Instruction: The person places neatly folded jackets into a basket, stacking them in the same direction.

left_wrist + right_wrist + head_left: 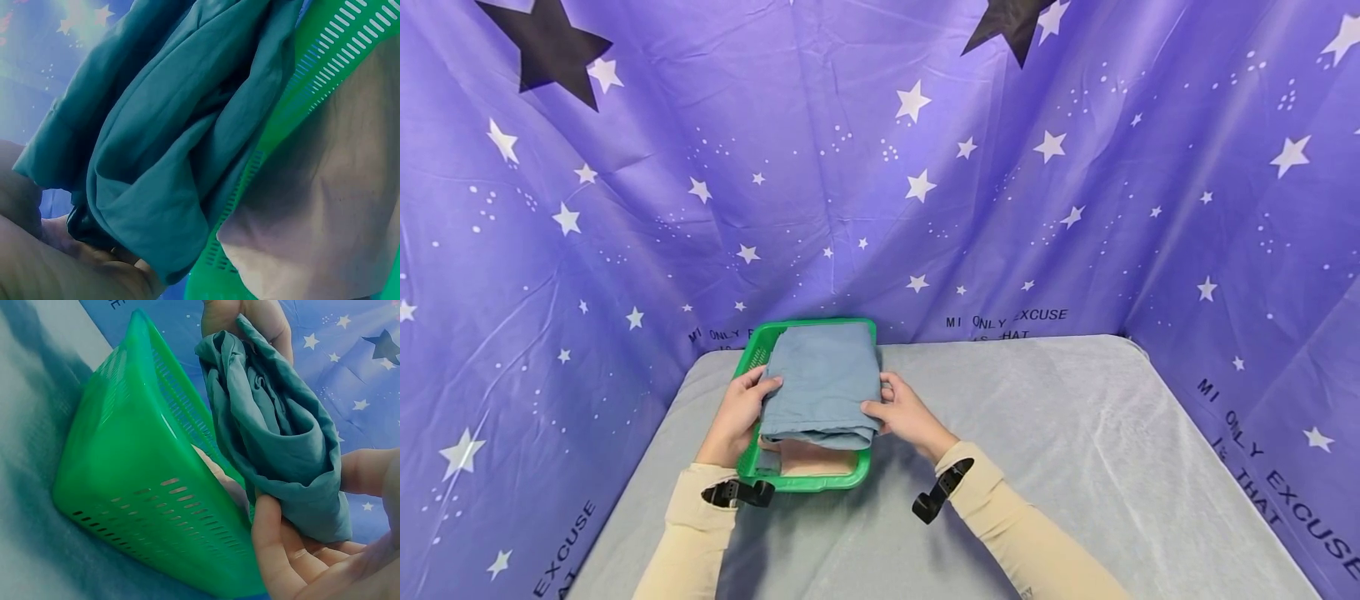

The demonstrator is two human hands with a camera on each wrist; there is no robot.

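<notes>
A folded blue-grey garment (822,379) is held level over a green plastic basket (823,483). My left hand (743,412) grips its left edge, thumb on top and fingers underneath. At the right edge my right hand (910,415) pinches it the same way. In the right wrist view the garment (275,419) shows its rolled layers end-on, above the basket's rim (159,412). Below it, a beige-pink folded cloth (325,187) lies in the basket. A small grey-blue cloth (767,462) shows at the basket's front left corner.
The basket stands on a table covered in grey cloth (1037,467), toward its back left. A purple star-print curtain (850,167) hangs behind and on both sides. A black camera strap (951,479) circles each wrist over beige sleeves.
</notes>
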